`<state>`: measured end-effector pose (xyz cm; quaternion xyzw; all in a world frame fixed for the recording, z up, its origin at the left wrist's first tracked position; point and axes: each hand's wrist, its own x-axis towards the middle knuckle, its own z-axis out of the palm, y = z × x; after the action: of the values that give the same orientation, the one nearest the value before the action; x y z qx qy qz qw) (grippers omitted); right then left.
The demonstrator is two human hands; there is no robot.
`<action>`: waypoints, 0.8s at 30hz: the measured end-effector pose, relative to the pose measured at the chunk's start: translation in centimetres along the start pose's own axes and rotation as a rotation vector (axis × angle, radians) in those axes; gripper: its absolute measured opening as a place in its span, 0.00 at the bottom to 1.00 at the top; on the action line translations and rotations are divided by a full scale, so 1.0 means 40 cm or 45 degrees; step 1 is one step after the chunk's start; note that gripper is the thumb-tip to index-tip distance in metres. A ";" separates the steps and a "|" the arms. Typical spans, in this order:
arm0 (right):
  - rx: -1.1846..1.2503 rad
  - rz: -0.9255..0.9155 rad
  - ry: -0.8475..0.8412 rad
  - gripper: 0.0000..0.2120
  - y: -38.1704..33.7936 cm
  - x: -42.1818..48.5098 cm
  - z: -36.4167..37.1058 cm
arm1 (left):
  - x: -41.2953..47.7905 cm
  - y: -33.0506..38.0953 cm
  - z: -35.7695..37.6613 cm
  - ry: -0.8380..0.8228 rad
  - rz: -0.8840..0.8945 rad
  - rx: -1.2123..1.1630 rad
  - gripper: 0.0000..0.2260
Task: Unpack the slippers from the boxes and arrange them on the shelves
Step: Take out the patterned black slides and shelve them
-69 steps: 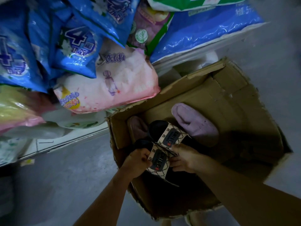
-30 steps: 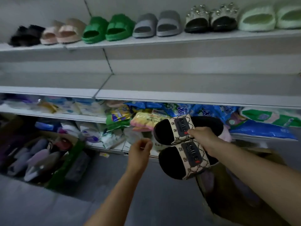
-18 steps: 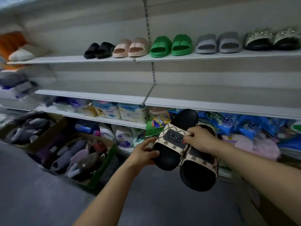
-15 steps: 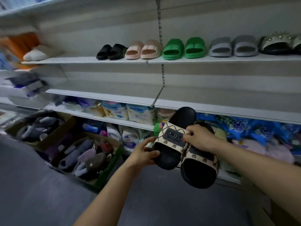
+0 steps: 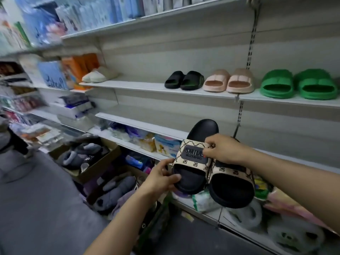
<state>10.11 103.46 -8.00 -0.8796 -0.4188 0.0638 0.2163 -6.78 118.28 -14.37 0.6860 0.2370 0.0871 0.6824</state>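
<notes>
Gripping a black slide (image 5: 191, 163) with a beige patterned strap at its near end, the left hand (image 5: 161, 179) lays its thumb on the black footbed and curls its fingers (image 5: 166, 162) round the outer edge beside the strap. The right hand (image 5: 223, 150) pinches the same strap from the other side, its fingers (image 5: 211, 145) bent tight over the top of the patch reading SMILE. A matching second slide (image 5: 231, 188) hangs just beside and a little lower, touching the first. Its upper part is hidden behind the right hand, so I cannot tell how it is held.

Both slides are in the air in front of the front edge of the middle shelf (image 5: 139, 123), not resting on it. On the upper shelf (image 5: 147, 86), black slippers (image 5: 184, 80), pink slippers (image 5: 228, 80) and green slippers (image 5: 296, 83) stand in pairs side by side near the front edge. A pale pair (image 5: 100, 75) sits further left beside orange packs (image 5: 79, 66). On the floor (image 5: 36, 208) at the left, two open cardboard boxes (image 5: 100, 162) hold grey slippers (image 5: 82, 153).
</notes>
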 end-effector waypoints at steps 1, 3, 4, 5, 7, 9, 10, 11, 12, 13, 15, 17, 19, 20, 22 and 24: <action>-0.023 -0.028 0.013 0.13 -0.030 0.050 -0.004 | 0.030 0.020 -0.039 0.010 0.011 0.012 0.22; -0.066 -0.084 0.041 0.14 -0.097 0.147 -0.021 | 0.095 0.063 -0.119 0.035 0.027 0.029 0.22; -0.101 -0.112 0.061 0.14 -0.132 0.193 -0.030 | 0.127 0.082 -0.158 0.046 0.043 0.030 0.22; -0.138 -0.136 0.089 0.14 -0.167 0.237 -0.038 | 0.159 0.102 -0.196 0.061 0.060 0.021 0.23; -0.198 -0.172 0.146 0.13 -0.229 0.328 -0.054 | 0.218 0.142 -0.263 0.097 0.105 -0.006 0.24; -0.243 -0.217 0.193 0.13 -0.279 0.417 -0.066 | 0.269 0.181 -0.323 0.131 0.156 -0.060 0.23; -0.261 -0.245 0.210 0.13 -0.300 0.461 -0.069 | 0.292 0.197 -0.352 0.144 0.173 -0.088 0.22; -0.275 -0.269 0.222 0.14 -0.321 0.503 -0.074 | 0.314 0.213 -0.382 0.152 0.188 -0.108 0.22; -0.281 -0.278 0.228 0.14 -0.342 0.543 -0.078 | 0.339 0.228 -0.412 0.160 0.198 -0.117 0.22; -0.283 -0.278 0.230 0.14 -0.363 0.581 -0.081 | 0.365 0.242 -0.444 0.167 0.205 -0.125 0.22; -0.288 -0.270 0.231 0.13 -0.406 0.658 -0.084 | 0.422 0.269 -0.511 0.183 0.218 -0.147 0.23; -0.301 -0.260 0.240 0.13 -0.450 0.738 -0.077 | 0.480 0.296 -0.581 0.177 0.234 -0.153 0.22; -0.312 -0.233 0.248 0.13 -0.490 0.821 -0.067 | 0.540 0.325 -0.650 0.144 0.243 -0.148 0.22; -0.322 -0.211 0.256 0.12 -0.510 0.866 -0.061 | 0.573 0.339 -0.685 0.129 0.245 -0.153 0.22; -0.339 -0.163 0.285 0.12 -0.548 0.953 -0.052 | 0.644 0.368 -0.758 0.107 0.244 -0.167 0.21; -0.313 -0.096 0.323 0.11 -0.579 1.045 -0.041 | 0.719 0.400 -0.828 0.088 0.231 -0.159 0.22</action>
<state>20.94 147.74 6.40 -0.8841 -0.4255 -0.1074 0.1606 6.94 161.41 -2.81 0.6575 0.1915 0.1865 0.7044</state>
